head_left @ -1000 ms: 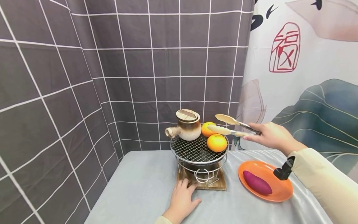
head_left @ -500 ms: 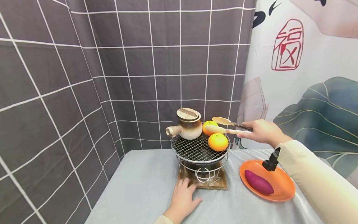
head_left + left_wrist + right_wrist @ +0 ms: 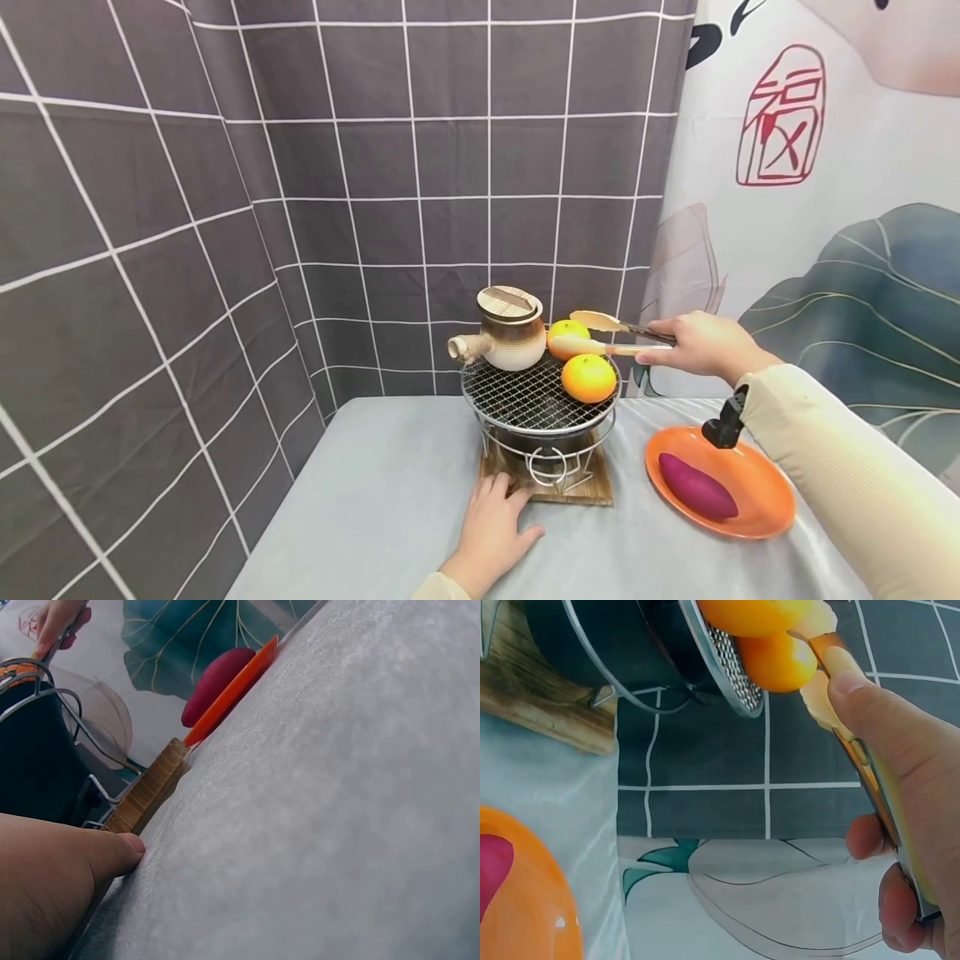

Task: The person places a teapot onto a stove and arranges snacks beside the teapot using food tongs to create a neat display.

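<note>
In the head view my right hand [image 3: 701, 343] grips wooden-tipped tongs [image 3: 637, 350], spread apart. Their tips reach the rear mandarin orange [image 3: 567, 337], and in the right wrist view they stand at either side of its edge. A second mandarin orange [image 3: 588, 378] sits in front on the round wire grill [image 3: 525, 400]. Left of the fruit on the grill stands a clay pot [image 3: 519, 337] with a wooden lid. My left hand [image 3: 491, 529] rests with its fingertips at the front left edge of the wooden board [image 3: 573, 492] under the stove; its thumb [image 3: 124, 851] lies near the cloth.
An orange plate [image 3: 768, 500] holding a purple sweet potato [image 3: 697, 486] stands right of the stove, below the right forearm. A pale cloth [image 3: 360, 500] covers the table. Behind hangs a grey checked curtain [image 3: 375, 233], meeting a white printed cloth [image 3: 720, 150].
My right hand has moved left with the tongs, bringing their tips from beside the rear mandarin orange onto it. The left hand stays at the board. The head view shifts slightly.
</note>
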Action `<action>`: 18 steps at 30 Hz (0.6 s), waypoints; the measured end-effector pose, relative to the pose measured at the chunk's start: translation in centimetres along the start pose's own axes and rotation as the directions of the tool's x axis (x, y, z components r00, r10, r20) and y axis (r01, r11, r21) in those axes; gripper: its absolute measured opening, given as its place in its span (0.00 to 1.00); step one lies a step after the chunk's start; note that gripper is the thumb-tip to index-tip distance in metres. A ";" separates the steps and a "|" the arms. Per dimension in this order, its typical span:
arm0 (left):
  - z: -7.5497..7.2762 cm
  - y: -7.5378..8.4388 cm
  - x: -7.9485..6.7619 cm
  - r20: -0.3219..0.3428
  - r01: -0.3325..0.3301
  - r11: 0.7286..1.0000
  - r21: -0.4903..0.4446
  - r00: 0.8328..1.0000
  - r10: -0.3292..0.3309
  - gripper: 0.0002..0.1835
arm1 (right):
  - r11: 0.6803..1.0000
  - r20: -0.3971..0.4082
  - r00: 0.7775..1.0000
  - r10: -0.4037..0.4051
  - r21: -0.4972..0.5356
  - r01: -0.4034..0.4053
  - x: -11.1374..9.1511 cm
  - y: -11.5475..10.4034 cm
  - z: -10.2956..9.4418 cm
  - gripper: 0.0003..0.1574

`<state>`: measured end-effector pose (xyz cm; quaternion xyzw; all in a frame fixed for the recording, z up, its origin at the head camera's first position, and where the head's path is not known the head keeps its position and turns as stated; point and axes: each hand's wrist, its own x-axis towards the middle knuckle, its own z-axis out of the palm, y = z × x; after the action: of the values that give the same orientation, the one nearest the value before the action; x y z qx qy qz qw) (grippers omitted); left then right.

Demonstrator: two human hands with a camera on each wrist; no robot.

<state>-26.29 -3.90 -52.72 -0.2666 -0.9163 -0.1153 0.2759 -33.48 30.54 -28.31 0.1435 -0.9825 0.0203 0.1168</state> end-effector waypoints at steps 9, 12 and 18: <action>0.1 0.1 0.2 -0.009 -0.003 1.000 -0.004 1.000 0.003 0.31 | 1.000 -0.013 1.000 -0.024 -0.012 0.023 -0.8 0.7 -0.7 0.57; 0.0 0.0 0.2 -0.004 0.001 1.000 -0.001 1.000 -0.001 0.31 | 0.999 -0.019 0.999 -0.034 -0.024 0.033 -1.0 0.9 -0.9 0.57; 0.0 0.0 0.1 0.006 0.007 1.000 -0.004 1.000 -0.007 0.31 | 0.998 -0.015 0.999 -0.042 -0.038 0.041 -1.3 1.2 -1.1 0.55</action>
<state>-26.30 -3.87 -52.65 -0.2641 -0.9178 -0.1173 0.2724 -32.38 32.14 -27.61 0.1616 -0.9786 0.0004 0.1276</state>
